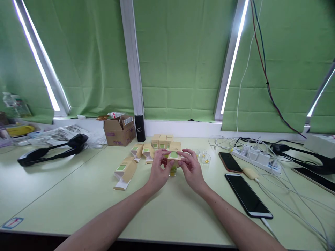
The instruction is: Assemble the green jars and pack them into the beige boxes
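A small kraft cardboard box (173, 155) with a green label is between my two hands, above the table. My left hand (160, 167) grips its left side with thumb and fingers. On the right side, the fingers and thumb of my right hand (192, 169) close on the same box. Directly below it shows a small clear item with yellow-green colour (172, 170), partly hidden by the box. Left of my hands lies an open-flapped carton (126, 170), with two more open cartons behind it. Several small boxes (162, 141) stand upright further back. Clear small containers (203, 156) sit beyond my right hand.
A brown cardboard box (119, 130) and a black cylinder (140, 128) stand by the wall. Phones (248, 195), a power strip (256, 159) and loose cables occupy the right. A black headset-like device (53, 150) lies left, before a pile of white material (70, 136).
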Demonstrator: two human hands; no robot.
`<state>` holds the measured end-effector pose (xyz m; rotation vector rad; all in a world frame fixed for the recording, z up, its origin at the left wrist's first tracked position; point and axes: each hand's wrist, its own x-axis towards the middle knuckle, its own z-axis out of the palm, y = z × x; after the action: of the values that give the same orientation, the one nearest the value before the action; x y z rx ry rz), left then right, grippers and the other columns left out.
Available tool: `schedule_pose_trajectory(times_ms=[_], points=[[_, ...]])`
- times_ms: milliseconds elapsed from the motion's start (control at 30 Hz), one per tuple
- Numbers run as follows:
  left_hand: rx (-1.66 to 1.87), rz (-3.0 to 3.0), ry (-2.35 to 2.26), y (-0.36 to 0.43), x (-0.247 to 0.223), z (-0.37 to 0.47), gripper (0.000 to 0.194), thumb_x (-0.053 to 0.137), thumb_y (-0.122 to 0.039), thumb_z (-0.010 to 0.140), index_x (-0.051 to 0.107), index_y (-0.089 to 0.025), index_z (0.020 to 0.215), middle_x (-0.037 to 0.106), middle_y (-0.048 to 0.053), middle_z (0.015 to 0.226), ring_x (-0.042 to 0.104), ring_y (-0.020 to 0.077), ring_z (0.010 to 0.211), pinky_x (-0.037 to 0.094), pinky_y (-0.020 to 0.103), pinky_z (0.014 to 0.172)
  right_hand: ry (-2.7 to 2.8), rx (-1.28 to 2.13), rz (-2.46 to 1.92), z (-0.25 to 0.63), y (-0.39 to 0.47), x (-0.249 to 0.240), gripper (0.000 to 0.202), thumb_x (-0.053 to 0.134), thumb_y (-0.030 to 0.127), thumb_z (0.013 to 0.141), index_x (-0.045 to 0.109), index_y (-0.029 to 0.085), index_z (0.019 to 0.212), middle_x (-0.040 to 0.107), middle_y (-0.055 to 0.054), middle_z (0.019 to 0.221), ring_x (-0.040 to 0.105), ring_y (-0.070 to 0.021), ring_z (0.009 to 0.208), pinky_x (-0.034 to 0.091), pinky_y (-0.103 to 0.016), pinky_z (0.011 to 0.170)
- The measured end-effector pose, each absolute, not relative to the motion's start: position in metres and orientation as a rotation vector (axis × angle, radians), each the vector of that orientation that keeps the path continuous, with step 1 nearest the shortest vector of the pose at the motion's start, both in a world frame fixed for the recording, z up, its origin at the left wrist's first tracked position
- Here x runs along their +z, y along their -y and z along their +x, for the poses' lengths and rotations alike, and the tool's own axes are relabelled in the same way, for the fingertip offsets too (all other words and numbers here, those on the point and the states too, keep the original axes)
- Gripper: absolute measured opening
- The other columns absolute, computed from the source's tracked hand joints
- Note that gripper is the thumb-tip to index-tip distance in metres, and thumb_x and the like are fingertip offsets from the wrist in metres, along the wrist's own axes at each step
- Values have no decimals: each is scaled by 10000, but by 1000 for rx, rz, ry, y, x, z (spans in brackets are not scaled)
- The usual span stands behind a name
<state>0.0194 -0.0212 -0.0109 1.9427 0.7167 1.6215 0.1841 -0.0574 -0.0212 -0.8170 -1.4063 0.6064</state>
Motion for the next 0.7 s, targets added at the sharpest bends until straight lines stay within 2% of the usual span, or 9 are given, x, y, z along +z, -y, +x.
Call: schedule_pose_trajectory(times_ms=[67,167,233,300,400,467,567,633,700], points=[[1616,2012,-743,22,-10,18,301,641,-387,974,610,-247,1239,511,101,1310,607,137,855,544,308,756,1409,613,-822,184,58,-21,340,613,467,993,678,334,1299,412,-95,1436,694,-138,872,628,-384,892],[1617,2146,-804,24,-7,14,330,616,-380,984,603,-260,1291,519,121,1329,593,245,1150,553,376,898,1443,580,-821,183,59,-21,376,617,463,996,644,352,1353,375,-95,1487,687,-206,1094,598,-420,999],[1631,2226,-856,25,-5,12,360,584,-372,997,590,-265,1340,520,129,1343,520,291,1303,517,449,1028,1501,508,-835,183,61,-20,403,609,450,1002,619,365,1396,330,-94,1550,599,-270,1296,559,-461,1076],[1654,2282,-904,25,-5,11,403,565,-371,1003,571,-268,1392,506,134,1374,487,307,1352,463,509,1115,1582,418,-855,182,64,-19,429,593,420,1011,586,380,1439,256,-81,1629,514,-311,1407,512,-509,1134],[1702,2296,-942,21,-6,11,437,554,-381,1004,565,-257,1423,502,141,1395,482,318,1361,426,543,1151,1694,301,-837,181,68,-17,493,567,342,1022,508,392,1509,116,-44,1718,413,-341,1500,428,-555,1202],[1725,2246,-945,18,-6,11,416,535,-389,1013,587,-235,1396,522,147,1379,490,316,1357,425,529,1150,1778,245,-805,181,71,-16,556,551,291,1020,437,386,1556,81,-30,1741,296,-339,1567,372,-563,1236],[1687,2124,-948,15,-4,10,361,518,-427,1020,641,-204,1277,573,146,1330,545,297,1285,471,469,1089,1929,193,-787,182,76,-15,654,541,236,1003,331,346,1612,134,-51,1746,176,-306,1608,319,-555,1263],[1648,2020,-945,13,-4,9,359,551,-467,1000,637,-197,1221,624,133,1248,604,271,1160,510,422,1002,1998,177,-784,182,77,-15,706,543,207,985,281,315,1631,189,-72,1737,193,-288,1606,310,-550,1269],[1642,1875,-936,9,-4,9,438,629,-493,952,572,-205,1277,665,111,1166,639,240,1038,528,390,931,2030,150,-761,181,77,-17,734,536,174,968,256,296,1635,302,-84,1702,274,-272,1583,290,-557,1278]])
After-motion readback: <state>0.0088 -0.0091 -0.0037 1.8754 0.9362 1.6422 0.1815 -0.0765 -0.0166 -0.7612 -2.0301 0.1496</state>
